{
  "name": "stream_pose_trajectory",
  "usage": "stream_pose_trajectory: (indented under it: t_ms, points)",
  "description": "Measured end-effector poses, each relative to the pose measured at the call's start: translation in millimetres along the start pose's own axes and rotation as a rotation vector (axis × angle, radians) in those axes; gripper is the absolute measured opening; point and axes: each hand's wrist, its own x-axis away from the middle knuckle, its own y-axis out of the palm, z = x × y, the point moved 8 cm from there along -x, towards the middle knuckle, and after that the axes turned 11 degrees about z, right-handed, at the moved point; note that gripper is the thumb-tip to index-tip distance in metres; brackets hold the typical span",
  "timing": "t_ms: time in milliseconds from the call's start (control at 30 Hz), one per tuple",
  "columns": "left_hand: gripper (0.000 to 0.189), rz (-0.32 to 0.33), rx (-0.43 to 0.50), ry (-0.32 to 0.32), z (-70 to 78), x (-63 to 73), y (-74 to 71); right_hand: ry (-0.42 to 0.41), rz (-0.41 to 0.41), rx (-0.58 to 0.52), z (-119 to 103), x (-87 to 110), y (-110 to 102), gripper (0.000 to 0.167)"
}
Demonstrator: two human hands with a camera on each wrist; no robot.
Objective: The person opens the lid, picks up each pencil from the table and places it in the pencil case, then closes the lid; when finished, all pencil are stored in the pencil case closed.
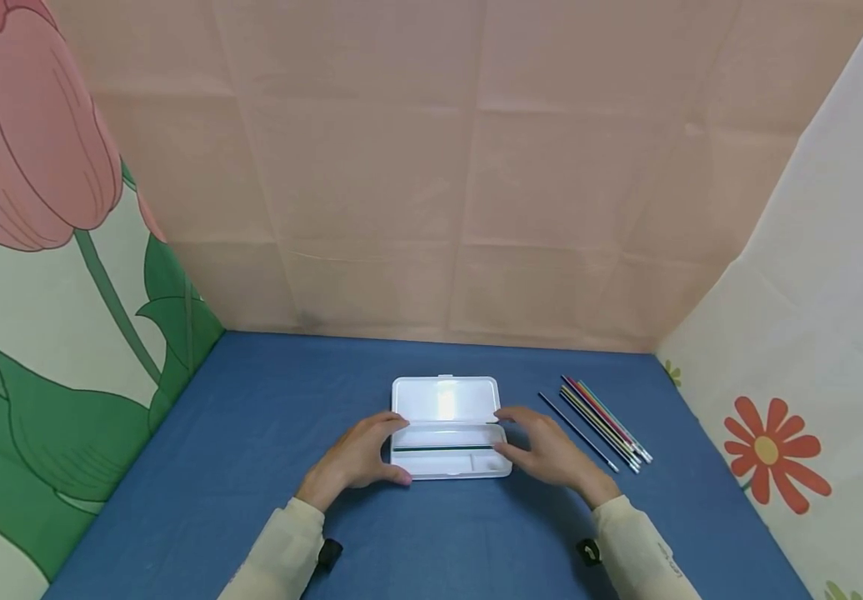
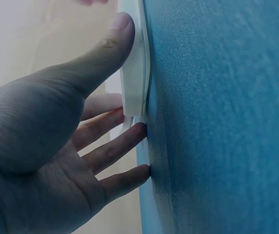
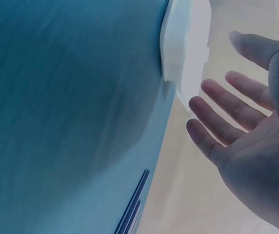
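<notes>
A white plastic pencil case point(image 1: 451, 462) stands on the blue table with its lid point(image 1: 431, 398) tipped back. Lengthwise inside lies a dark green pencil point(image 1: 439, 449). My left hand point(image 1: 362, 454) holds the case's left end, thumb on the front wall and forefinger by the hinge; in the left wrist view, the other fingers of this hand point(image 2: 47, 141) spread near the cloth. At the right end hovers my right hand point(image 1: 544, 448), fingers loosely extended. The right wrist view shows that hand point(image 3: 256, 122) with nothing in its grasp.
Several slender coloured pencils point(image 1: 602, 423) lie slanted in a bundle to the right of the case. A single dark pencil point(image 1: 577, 432) lies between them and my right hand. Beyond the blue tabletop point(image 1: 289, 375) hangs a tan cloth point(image 1: 371, 200).
</notes>
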Motion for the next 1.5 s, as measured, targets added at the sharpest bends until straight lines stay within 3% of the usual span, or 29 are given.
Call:
stream_pose_trajectory:
  t_ms: [400,833,1200,1500]
  points:
    - [0.090,0.003,0.007,-0.002,0.3,1.3,-1.9,0.047,0.060,0.028,26.1,25.8,-26.4,0.065]
    - [0.089,0.003,0.018,-0.005,-1.5,1.8,-0.2,0.094,0.139,0.091,63.1,57.6,-57.2,0.064]
    - [0.091,0.012,0.014,0.000,-5.0,-0.3,3.3,0.195,0.101,0.104,88.3,72.0,-70.2,0.069]
    - [0.090,0.008,0.016,0.007,-4.3,-1.0,2.9,0.207,0.107,0.125,100.9,75.7,-72.6,0.069]
